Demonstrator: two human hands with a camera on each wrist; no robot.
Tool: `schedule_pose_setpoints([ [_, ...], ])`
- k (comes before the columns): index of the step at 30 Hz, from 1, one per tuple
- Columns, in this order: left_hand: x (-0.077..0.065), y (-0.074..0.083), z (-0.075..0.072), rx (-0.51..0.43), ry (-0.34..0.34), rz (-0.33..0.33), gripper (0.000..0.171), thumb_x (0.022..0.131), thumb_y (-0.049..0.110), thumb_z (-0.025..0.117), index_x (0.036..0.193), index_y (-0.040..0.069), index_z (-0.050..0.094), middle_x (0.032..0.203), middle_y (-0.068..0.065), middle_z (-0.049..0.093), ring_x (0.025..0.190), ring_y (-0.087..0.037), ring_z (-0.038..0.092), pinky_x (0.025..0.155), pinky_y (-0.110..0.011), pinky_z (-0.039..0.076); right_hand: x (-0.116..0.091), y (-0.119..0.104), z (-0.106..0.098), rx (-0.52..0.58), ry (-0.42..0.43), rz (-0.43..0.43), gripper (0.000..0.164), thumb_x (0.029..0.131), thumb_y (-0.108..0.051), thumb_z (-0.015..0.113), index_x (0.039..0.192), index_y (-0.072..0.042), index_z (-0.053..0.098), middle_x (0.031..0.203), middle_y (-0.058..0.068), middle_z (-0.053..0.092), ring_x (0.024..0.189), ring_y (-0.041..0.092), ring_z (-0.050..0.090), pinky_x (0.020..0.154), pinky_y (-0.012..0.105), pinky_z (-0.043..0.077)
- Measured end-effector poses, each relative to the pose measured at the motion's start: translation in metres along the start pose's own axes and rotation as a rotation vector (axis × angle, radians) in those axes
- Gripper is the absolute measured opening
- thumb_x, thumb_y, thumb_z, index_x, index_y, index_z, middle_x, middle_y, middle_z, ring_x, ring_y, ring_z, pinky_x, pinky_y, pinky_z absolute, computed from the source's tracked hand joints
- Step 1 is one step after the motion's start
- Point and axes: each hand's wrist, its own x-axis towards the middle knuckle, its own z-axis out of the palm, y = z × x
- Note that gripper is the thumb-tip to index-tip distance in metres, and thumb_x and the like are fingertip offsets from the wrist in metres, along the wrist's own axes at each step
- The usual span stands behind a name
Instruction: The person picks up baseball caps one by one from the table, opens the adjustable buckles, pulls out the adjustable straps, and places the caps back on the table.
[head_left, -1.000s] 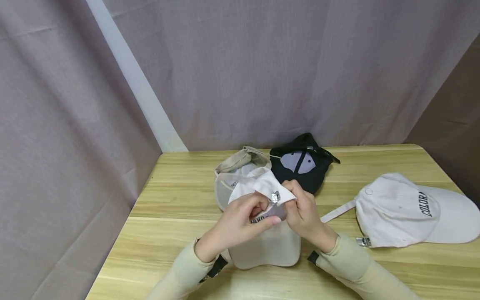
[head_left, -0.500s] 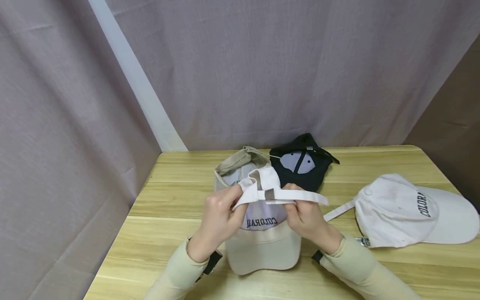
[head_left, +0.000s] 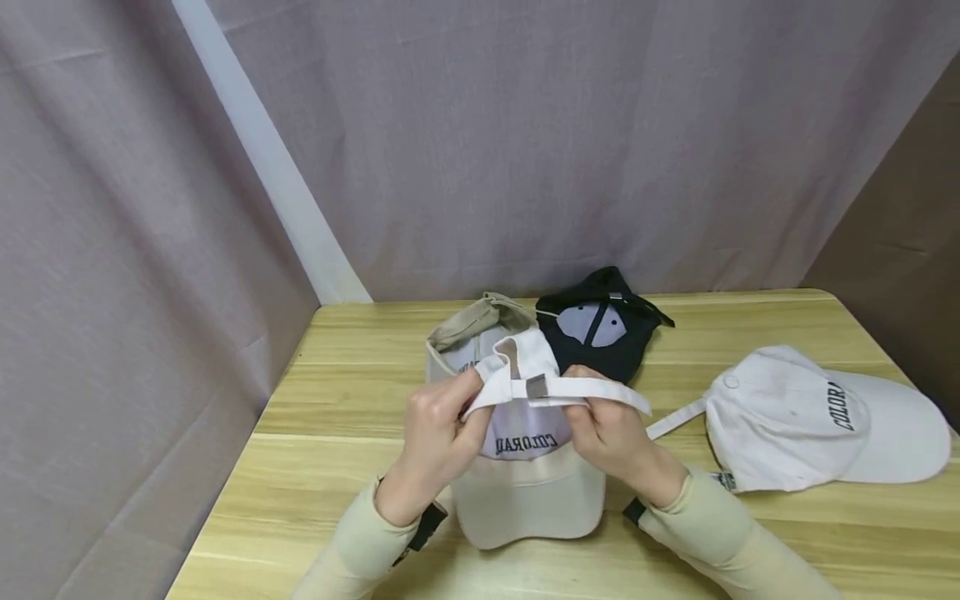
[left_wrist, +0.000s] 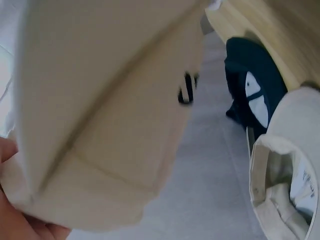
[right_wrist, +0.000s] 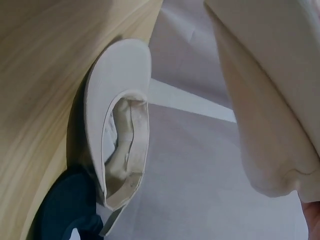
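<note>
Both hands hold a cream baseball cap (head_left: pixel 529 504) up in the head view, its brim toward me and dark mirrored lettering showing on the lining. My left hand (head_left: pixel 438 433) pinches the back edge left of the opening. On the other side, my right hand (head_left: pixel 613 433) grips the edge just below the strap's free end. Between the hands the white strap (head_left: pixel 592 390) runs through a metal buckle (head_left: pixel 537 387), its tail sticking out past the right fingers. In the left wrist view the cap's side (left_wrist: pixel 115 120) fills much of the picture, with some fingers (left_wrist: pixel 20 220) at its edge.
Behind the held cap lie a beige cap (head_left: pixel 465 325), opening up, and a black cap (head_left: pixel 633 342) with a pale lining. A white cap (head_left: pixel 780 425) rests at the right with its strap undone. Curtains (head_left: pixel 525 150) hang behind the wooden table (head_left: pixel 337 383).
The left hand has moved left and the hands have spread apart, turning the cap's back edge so strap and buckle lie stretched in view. Over the last half second they stay nearly still.
</note>
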Motion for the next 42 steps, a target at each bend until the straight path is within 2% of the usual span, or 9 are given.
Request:
schedule_pose_setpoints([
  [5,-0.002,0.006,0.01,0.012,-0.098,0.098,0.032,0.094,0.01,0.053,0.066,0.018,0.038,0.054,0.009,0.036,0.047,-0.006,0.033,0.046,-0.017,0.024,0.0,-0.004,0.002,-0.125,-0.052,0.014,0.043,0.109,-0.029,0.038,0.098,0.004,0.062,0.083,0.009,0.062,0.067,0.018,0.056,0.062,0.034,0.049],
  [8,-0.003,0.007,0.011,0.01,-0.121,0.109,0.033,0.096,0.012,0.053,0.067,0.018,0.039,0.055,0.01,0.037,0.048,-0.005,0.034,0.047,-0.017,0.025,-0.001,-0.005,0.003,-0.134,-0.083,0.015,0.043,0.109,-0.03,0.037,0.099,0.003,0.063,0.082,0.009,0.065,0.066,0.02,0.059,0.06,0.036,0.05],
  [16,0.002,0.001,-0.004,0.041,-0.007,0.013,0.023,0.082,0.001,0.052,0.069,0.016,0.041,0.055,0.006,0.036,0.048,-0.006,0.03,0.045,-0.017,0.022,0.0,-0.005,-0.005,-0.061,-0.015,0.066,0.04,0.109,-0.03,0.039,0.084,-0.002,0.055,0.076,0.004,0.051,0.062,0.01,0.044,0.056,0.021,0.038],
  [21,0.002,0.001,-0.003,0.031,0.009,0.021,0.024,0.081,0.0,0.051,0.067,0.017,0.039,0.054,0.007,0.035,0.047,-0.005,0.029,0.045,-0.016,0.022,-0.005,-0.004,-0.005,-0.048,-0.015,0.067,0.04,0.109,-0.029,0.039,0.083,-0.003,0.055,0.076,0.003,0.05,0.063,0.01,0.045,0.056,0.02,0.039],
  [27,0.003,0.002,-0.003,0.016,0.039,0.033,0.025,0.079,-0.002,0.05,0.067,0.017,0.038,0.054,0.007,0.033,0.046,-0.004,0.027,0.045,-0.016,0.021,-0.01,0.001,-0.011,-0.006,-0.041,0.101,0.023,0.101,-0.018,0.05,0.082,-0.007,0.058,0.074,-0.003,0.053,0.061,0.006,0.047,0.055,0.017,0.039],
  [31,0.005,0.003,-0.005,0.006,0.068,0.038,0.026,0.079,-0.003,0.05,0.067,0.016,0.037,0.055,0.006,0.031,0.046,-0.005,0.027,0.045,-0.016,0.02,-0.019,0.012,-0.026,-0.061,-0.036,0.074,0.027,0.101,-0.027,0.056,0.088,-0.004,0.064,0.08,0.0,0.061,0.069,0.01,0.055,0.065,0.019,0.046],
  [35,0.005,0.004,-0.006,-0.001,0.09,0.042,0.026,0.077,-0.004,0.05,0.067,0.015,0.037,0.055,0.006,0.029,0.047,-0.006,0.026,0.045,-0.017,0.02,-0.031,0.021,-0.052,-0.091,-0.17,0.223,0.028,0.099,-0.037,0.062,0.099,-0.009,0.066,0.092,-0.005,0.064,0.081,0.009,0.058,0.076,0.017,0.046],
  [38,0.004,0.004,-0.006,-0.004,0.092,0.044,0.026,0.077,-0.004,0.05,0.067,0.015,0.036,0.055,0.006,0.03,0.047,-0.005,0.026,0.045,-0.017,0.02,-0.04,0.025,-0.072,-0.117,-0.302,0.368,0.019,0.092,-0.024,0.074,0.106,-0.015,0.065,0.098,-0.009,0.064,0.085,0.008,0.058,0.077,0.016,0.044],
  [42,0.002,0.003,-0.005,-0.01,0.094,0.024,0.026,0.077,-0.004,0.05,0.067,0.015,0.037,0.055,0.006,0.03,0.046,-0.004,0.027,0.044,-0.016,0.02,-0.043,0.028,-0.093,-0.176,-0.338,0.489,0.036,0.081,-0.004,0.081,0.108,-0.021,0.067,0.1,-0.007,0.068,0.086,0.008,0.058,0.077,0.017,0.042],
])
